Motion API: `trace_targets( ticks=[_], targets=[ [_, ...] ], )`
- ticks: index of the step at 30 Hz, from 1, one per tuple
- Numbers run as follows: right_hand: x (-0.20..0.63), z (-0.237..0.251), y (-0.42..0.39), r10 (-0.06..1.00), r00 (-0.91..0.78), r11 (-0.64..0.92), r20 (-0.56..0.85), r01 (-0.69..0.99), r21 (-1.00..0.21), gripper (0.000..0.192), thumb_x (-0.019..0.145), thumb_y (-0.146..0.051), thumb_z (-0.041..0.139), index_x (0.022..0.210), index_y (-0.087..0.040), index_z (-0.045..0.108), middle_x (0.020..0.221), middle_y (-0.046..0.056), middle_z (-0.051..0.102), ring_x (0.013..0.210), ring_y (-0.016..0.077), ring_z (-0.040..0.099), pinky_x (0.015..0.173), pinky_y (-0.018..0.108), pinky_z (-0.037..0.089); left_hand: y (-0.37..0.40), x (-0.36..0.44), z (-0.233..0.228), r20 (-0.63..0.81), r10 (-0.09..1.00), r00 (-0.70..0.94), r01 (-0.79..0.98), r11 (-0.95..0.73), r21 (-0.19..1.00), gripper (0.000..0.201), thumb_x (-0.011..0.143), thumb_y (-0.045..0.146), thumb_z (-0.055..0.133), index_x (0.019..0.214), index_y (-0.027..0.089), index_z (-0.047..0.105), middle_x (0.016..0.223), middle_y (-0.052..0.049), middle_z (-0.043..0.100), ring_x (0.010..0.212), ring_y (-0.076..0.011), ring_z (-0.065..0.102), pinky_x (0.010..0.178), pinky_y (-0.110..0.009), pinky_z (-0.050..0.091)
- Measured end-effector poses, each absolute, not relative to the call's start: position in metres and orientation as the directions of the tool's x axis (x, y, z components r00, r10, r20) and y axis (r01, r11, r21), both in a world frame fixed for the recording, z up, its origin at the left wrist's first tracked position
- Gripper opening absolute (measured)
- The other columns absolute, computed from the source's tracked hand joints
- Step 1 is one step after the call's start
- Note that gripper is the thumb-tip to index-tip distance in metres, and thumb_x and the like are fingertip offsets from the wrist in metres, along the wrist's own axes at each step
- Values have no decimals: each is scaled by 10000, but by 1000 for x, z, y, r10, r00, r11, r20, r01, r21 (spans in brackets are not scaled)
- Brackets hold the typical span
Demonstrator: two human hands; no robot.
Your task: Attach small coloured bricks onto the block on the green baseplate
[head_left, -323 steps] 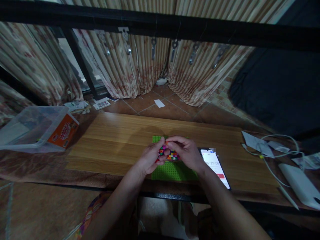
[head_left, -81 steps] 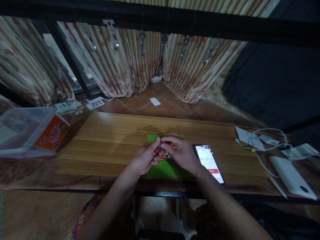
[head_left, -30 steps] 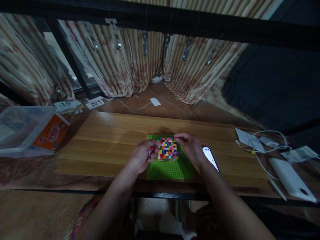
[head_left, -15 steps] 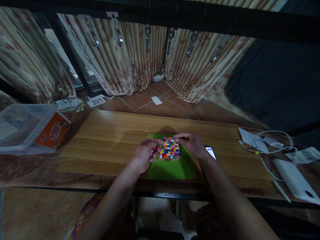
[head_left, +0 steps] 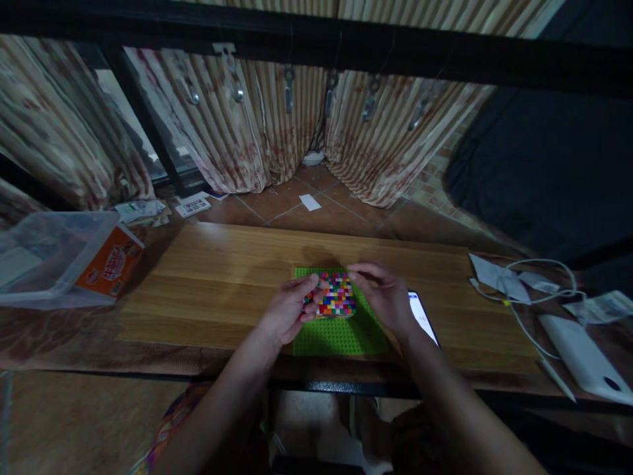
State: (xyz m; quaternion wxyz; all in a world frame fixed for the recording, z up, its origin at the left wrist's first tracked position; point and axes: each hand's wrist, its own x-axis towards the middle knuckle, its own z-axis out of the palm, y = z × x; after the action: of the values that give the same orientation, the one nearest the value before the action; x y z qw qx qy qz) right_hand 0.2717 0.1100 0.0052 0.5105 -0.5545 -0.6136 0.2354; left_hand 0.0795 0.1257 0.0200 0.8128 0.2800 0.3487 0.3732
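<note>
You sit at a long wooden table (head_left: 222,277) in a dim room, with striped, stained curtains (head_left: 257,125) hanging at the far side over a tiled floor (head_left: 316,214) and a dark metal bar (head_left: 346,49) crossing overhead. At the far left of the table lies a clear plastic bin (head_left: 44,254) with an orange box (head_left: 116,260) against it; at the far right are a white power bank (head_left: 586,359), a looped white cable (head_left: 539,284) and some papers. A lit phone (head_left: 424,316) lies just right of your right wrist, partly hidden by it. In front of you a green baseplate (head_left: 341,333) rests flat on the table, and on its far half sits a square block of many-coloured small bricks (head_left: 336,295). Your left hand (head_left: 289,313) pinches the block's left edge, its grip narrow and closed on the bricks. Your right hand (head_left: 388,297) curves over the right edge with fingers loosely bent; whether it actually grips cannot be told. The risk is that uneven pressure from one side could tilt the block, pop off loose bricks or slide the baseplate toward the near table edge, and the poor light makes misaligned studs hard to notice.
</note>
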Motion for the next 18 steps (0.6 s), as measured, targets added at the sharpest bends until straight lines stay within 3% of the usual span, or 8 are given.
trace_targets(
  ticks=[7, 18],
  targets=[
    [242, 28, 95, 927, -109, 367, 360, 475, -800, 168, 890, -298, 605, 1005, -249, 718, 979, 42, 685, 925, 175, 647, 830, 323, 499, 125, 84, 16, -349, 796, 494, -354, 551, 756, 339, 746, 427, 721, 713, 134, 553, 576, 52, 440, 409, -12, 298, 363, -149, 156],
    [232, 17, 95, 970, -25, 243, 242, 192, -951, 167, 838, -343, 660, 942, -235, 734, 939, 36, 703, 861, 181, 657, 797, 333, 511, 122, 87, 18, -320, 829, 459, -297, 483, 824, 432, 686, 515, 744, 632, 136, 543, 501, 65, 417, 371, -14, 291, 362, -174, 137]
  ],
)
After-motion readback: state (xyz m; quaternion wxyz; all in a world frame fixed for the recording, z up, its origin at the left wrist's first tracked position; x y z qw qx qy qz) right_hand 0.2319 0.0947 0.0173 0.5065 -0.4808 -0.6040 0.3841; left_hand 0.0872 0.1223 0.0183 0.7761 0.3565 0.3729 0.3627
